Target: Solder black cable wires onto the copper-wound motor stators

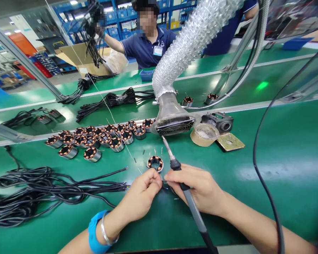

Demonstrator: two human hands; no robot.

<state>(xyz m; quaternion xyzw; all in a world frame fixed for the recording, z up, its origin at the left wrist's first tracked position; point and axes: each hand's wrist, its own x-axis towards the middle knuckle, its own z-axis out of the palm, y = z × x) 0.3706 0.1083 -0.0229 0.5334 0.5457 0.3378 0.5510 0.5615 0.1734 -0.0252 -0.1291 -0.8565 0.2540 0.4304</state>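
My right hand (198, 187) grips a soldering iron (192, 203), its tip pointing up and away beneath the fume hood. The thumb and forefinger of that hand also come together close to my left hand (144, 192). That left hand is closed in a pinch, and thin wire ends (164, 187) show between the two hands. Just beyond my left fingertips stands a motor stator (155, 164) with copper windings and thin leads sticking up. One black cable runs from the left under my left wrist. What exactly the fingertips hold is partly hidden.
Several stators (92, 153) stand in rows behind, with a bundle of black cables (42, 187) at left. The fume hood (175, 121) hangs over the middle. A round tub (204, 134) and a metal plate (230, 142) lie right. Across the bench, a person (151, 42) holds up cables.
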